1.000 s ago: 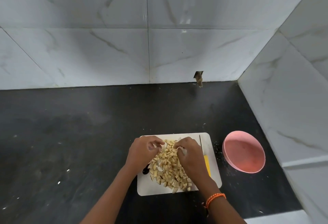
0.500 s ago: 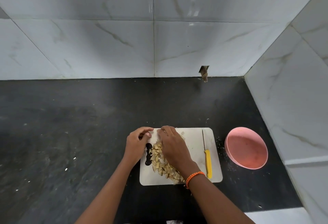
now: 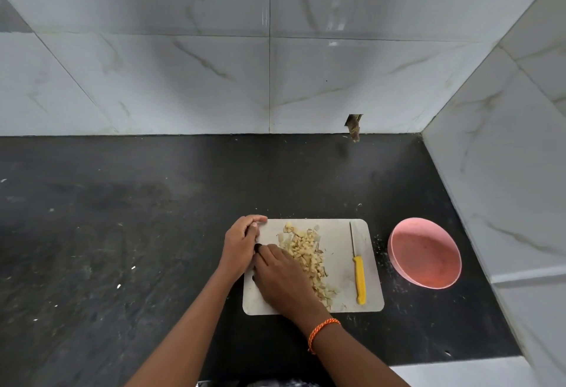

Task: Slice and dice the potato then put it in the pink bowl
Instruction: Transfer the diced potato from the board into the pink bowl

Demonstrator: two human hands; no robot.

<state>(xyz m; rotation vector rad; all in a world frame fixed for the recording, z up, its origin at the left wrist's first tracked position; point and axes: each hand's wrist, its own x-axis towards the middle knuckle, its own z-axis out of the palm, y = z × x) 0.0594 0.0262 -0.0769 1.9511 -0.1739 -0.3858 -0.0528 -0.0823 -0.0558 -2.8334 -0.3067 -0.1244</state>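
Note:
Diced potato (image 3: 306, 253) lies in a loose heap down the middle of the white cutting board (image 3: 338, 233). My left hand (image 3: 240, 242) grips the board's far left corner, fingers curled over its edge. My right hand (image 3: 281, 276) lies flat on the board just left of the heap, its edge against the pieces and its fingertips near my left hand. The pink bowl (image 3: 428, 253) sits tilted on the counter to the right of the board, with nothing in it. A yellow-handled knife (image 3: 359, 276) rests along the board's right side, blade pointing away from me.
The black counter (image 3: 137, 233) stretches far to the left, with small scraps on it. Tiled walls close off the back and the right side, just beyond the bowl. A small hole with debris (image 3: 354, 125) is in the back wall.
My right hand has crossed from on top of the heap to its left side, and the pieces now lie further right on the board. My left hand has moved onto the board's corner.

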